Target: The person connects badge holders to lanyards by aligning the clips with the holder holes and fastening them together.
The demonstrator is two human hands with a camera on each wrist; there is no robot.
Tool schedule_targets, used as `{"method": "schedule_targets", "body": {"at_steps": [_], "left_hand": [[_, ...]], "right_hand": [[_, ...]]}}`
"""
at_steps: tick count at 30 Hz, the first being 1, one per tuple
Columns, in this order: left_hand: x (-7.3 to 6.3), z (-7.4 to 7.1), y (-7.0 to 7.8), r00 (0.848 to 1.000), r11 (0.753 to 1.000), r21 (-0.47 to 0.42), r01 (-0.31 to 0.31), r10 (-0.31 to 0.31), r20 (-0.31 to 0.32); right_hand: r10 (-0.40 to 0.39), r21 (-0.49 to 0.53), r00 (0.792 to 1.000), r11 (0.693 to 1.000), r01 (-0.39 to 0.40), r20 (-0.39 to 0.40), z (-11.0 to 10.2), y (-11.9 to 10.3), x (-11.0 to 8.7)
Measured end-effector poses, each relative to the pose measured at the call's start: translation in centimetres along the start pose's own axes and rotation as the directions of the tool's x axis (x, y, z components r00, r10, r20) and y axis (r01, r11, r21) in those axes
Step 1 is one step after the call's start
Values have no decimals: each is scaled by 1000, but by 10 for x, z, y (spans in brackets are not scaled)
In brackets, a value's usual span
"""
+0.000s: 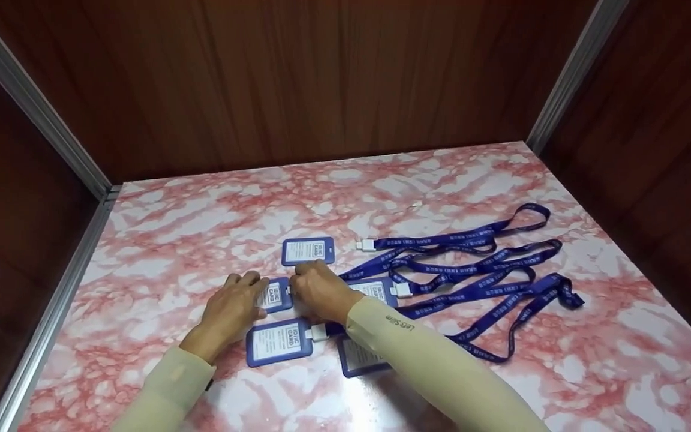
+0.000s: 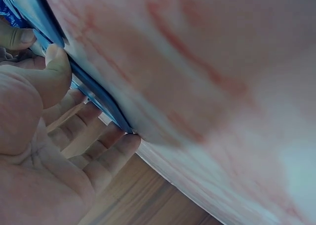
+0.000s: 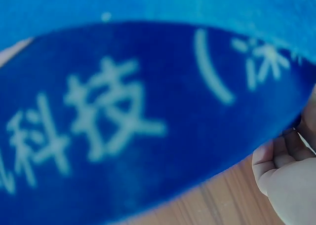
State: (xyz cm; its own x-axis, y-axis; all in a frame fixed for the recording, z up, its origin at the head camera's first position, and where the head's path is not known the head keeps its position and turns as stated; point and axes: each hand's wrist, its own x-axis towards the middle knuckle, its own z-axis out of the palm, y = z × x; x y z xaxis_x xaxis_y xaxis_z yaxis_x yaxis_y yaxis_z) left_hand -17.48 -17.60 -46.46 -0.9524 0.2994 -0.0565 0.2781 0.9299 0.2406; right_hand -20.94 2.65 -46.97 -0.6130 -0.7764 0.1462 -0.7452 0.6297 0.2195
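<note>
My left hand point(image 1: 230, 306) grips a blue ID card holder point(image 1: 275, 295), with thumb and fingers at its opposite edges. In the left wrist view the holder's edge point(image 2: 101, 94) lies between the thumb and the fingertips. My right hand point(image 1: 323, 293) is at the slot end of the same holder, fingers curled on a blue lanyard point(image 1: 360, 270); its clip is hidden under them. In the right wrist view the lanyard's printed band point(image 3: 113, 131) covers most of the picture, with curled fingers point(image 3: 286, 153) at the right edge.
A loose card holder point(image 1: 308, 251) lies just beyond the hands, apart from a lanyard clip point(image 1: 366, 245). Nearer me is a holder point(image 1: 279, 343) joined to its clip point(image 1: 319, 332). Another holder point(image 1: 360, 359) is partly under the right sleeve. Lanyards spread rightward across the marbled table point(image 1: 201, 222).
</note>
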Motion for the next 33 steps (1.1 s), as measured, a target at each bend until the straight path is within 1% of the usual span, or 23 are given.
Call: {"method": "schedule_targets", "body": {"at_steps": [1, 6, 9, 12, 16, 19, 25, 30, 33], "left_hand": [[0, 0, 0, 1000, 1000, 0, -6, 6, -6], [0, 1, 0, 999, 999, 6, -41, 42, -25], [-1, 1, 0, 1000, 1000, 12, -25, 25, -4], [-1, 0, -2, 1000, 1000, 16, -3, 2, 16], [-2, -3, -4, 1000, 1000, 8, -1, 1, 1], [-2, -4, -4, 1000, 1000, 5, -9, 9, -8], [-2, -3, -2, 1000, 1000, 16, -9, 8, 22], [-2, -2, -2, 1000, 999, 31, -17, 16, 14], [-3, -2, -3, 1000, 999, 22, -25, 25, 13]], "right_hand": [[-1, -8, 1000, 1000, 1, 4, 0, 0, 0], [16, 14, 1000, 1000, -16, 21, 0, -1, 0], [29, 52, 999, 998, -30, 26, 1, -1, 0], [28, 63, 1000, 998, -29, 15, 1, -2, 1], [33, 62, 999, 998, -32, -14, -1, -1, 2], [47, 95, 999, 995, -44, -28, -2, 0, 2], [76, 138, 997, 988, -75, -2, -4, 0, -1], [117, 127, 993, 985, -118, 17, -6, -1, -1], [133, 111, 991, 985, -135, 27, -7, -3, -3]]}}
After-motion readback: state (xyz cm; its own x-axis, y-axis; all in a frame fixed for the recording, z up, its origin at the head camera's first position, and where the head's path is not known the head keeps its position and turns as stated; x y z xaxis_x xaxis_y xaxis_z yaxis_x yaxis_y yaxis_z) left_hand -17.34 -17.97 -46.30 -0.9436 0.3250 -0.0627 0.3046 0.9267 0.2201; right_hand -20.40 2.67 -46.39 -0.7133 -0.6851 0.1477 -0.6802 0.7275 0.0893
